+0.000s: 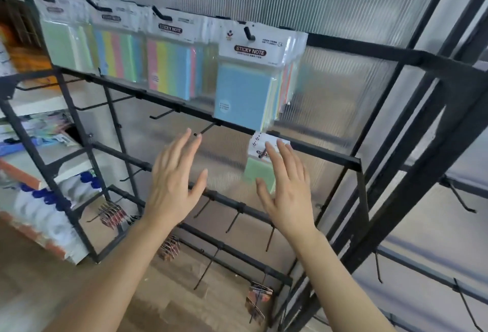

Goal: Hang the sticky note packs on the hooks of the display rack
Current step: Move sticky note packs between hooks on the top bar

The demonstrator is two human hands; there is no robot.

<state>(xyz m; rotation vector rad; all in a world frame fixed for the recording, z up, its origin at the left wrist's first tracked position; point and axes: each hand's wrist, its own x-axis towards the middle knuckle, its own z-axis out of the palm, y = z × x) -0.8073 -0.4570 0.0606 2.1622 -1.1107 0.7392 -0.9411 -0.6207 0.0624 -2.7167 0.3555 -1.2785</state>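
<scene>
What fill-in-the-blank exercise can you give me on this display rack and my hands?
1. The front pack on the top row's rightmost hook is ____ in colour.
2. The small pack by the right hand is ____ in colour.
3. The left hand, fingers spread, holds ____.
Missing words: blue, green, nothing.

Black display rack (pixel 330 156): sticky note packs (pixel 244 91) hang in row above left hand (pixel 171 186); green pack (pixel 256 171) on hook (pixel 260 155) at right hand (pixel 287 194) fingertips.
</scene>
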